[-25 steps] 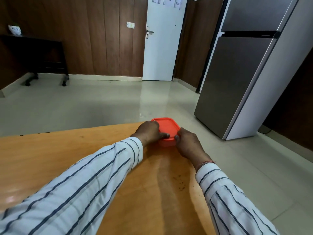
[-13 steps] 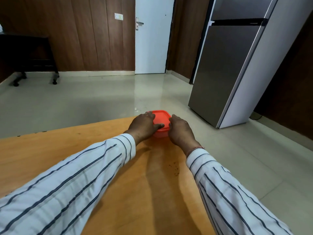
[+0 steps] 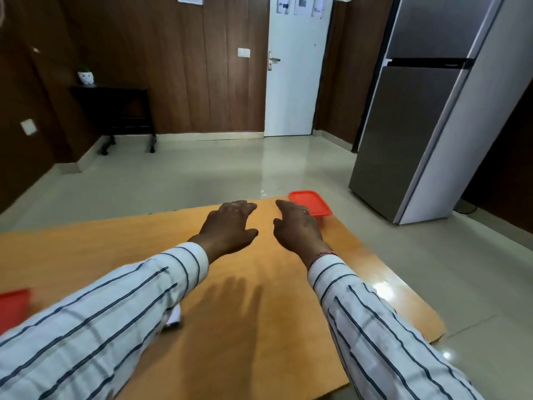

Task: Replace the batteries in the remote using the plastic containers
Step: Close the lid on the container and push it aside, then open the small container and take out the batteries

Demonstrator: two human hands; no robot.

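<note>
Two hands are held empty, fingers loosely spread: left hand [image 3: 230, 226], right hand [image 3: 297, 229]. Red-lidded container [image 3: 313, 204] is seen just beyond the right hand on the counter [image 3: 259, 327].

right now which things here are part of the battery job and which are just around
For the job:
- red-lidded container at the table's far corner
- second red item at the left edge, blurred, probably another container
- small white object under the left sleeve, too hidden to identify

Just around:
- fridge
- door
- dark side table
- potted plant
</note>
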